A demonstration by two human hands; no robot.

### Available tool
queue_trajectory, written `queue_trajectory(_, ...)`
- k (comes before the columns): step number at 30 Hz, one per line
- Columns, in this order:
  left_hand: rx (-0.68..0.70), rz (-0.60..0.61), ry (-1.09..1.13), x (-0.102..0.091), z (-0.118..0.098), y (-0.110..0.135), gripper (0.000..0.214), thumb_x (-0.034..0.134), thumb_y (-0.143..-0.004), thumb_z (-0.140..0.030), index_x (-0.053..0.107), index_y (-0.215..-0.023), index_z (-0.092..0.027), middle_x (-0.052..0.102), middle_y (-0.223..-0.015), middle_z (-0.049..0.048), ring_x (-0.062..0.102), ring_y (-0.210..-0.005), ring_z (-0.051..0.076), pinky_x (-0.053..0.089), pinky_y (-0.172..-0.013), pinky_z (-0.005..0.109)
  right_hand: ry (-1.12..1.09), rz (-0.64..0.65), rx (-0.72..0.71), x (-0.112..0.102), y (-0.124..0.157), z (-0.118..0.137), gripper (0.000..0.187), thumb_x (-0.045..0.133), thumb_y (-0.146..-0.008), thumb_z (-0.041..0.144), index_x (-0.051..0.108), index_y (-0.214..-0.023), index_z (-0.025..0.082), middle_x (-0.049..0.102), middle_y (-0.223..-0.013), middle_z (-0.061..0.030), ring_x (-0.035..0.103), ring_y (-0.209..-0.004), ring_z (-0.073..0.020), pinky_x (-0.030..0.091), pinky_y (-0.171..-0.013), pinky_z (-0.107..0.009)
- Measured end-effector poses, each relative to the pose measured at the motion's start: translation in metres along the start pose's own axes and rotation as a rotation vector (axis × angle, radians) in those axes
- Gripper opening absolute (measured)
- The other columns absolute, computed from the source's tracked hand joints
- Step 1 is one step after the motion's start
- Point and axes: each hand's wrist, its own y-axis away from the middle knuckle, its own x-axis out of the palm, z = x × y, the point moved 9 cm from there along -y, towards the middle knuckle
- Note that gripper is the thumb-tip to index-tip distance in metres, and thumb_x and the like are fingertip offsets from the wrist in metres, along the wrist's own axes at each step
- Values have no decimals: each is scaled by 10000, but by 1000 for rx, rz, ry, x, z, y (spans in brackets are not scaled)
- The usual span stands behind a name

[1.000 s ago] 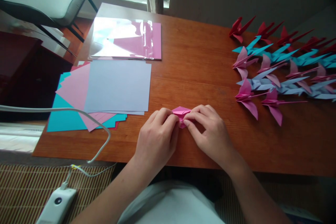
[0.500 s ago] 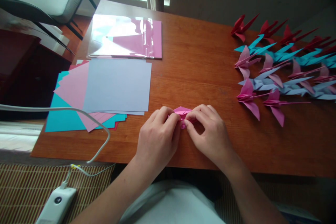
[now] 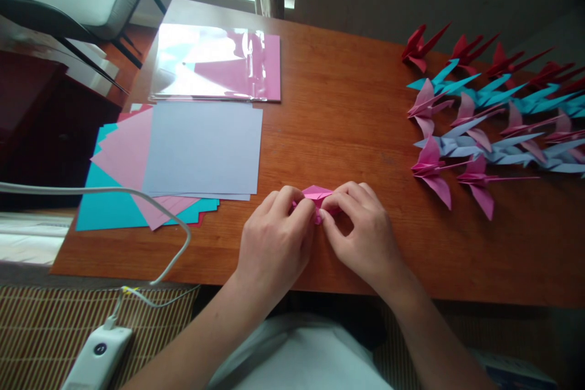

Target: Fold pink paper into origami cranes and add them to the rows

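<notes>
Cable [image 3: 105, 191] partly hides coloured sheets [image 3: 203, 149] left of fingers [image 3: 342, 199] pinching pink paper [image 3: 317, 192].

Bright pink among turquoise, red and grey-blue

My folded paper [image 3: 317, 192] is bright pink. The surface [image 3: 338, 109] is reddish-brown, streaked with darker wood grain. My paper cranes [image 3: 429, 163] are red, turquoise, pale pink, grey-blue and bright pink. My loose sheets [image 3: 203, 149] show grey-blue, light pink, turquoise and red. The mat [image 3: 36, 332] is tan, dark-striped; the cable [image 3: 46, 187], white.
</notes>
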Motion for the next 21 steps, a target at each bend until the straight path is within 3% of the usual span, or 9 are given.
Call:
queue_trajectory(8, -14, 4, -32, 0, -1, -2, 171, 480, -992, -215, 610, -881, -199, 636, -936, 56, 555, -825, 205, 462, -710, 335, 25, -31, -6, 1, 3, 1, 129, 605, -873, 103, 595, -868, 231, 614, -872, -51, 533, -847, -237, 466, -768, -390)
queue_trajectory(18, -27, 19, -29, 2, 1, -1, 136, 505, -974, -201, 603, -880, -204, 643, -951, 56, 572, -845, 206, 466, -719, 330, 15, -99, -37, -6, 9, -8, 317, 481, -826, -43, 594, -885, 247, 598, -882, -47, 562, -869, -238, 486, -792, -386)
queue_trajectory(21, -25, 15, -27, 2, 1, -1, 132, 504, -974, -203, 607, -892, -204, 642, -956, 55, 574, -852, 208, 466, -719, 331, -13, -91, -26, -6, 9, -6, 244, 511, -871, 16, 596, -903, 242, 605, -891, -51, 562, -867, -238, 489, -795, -390)
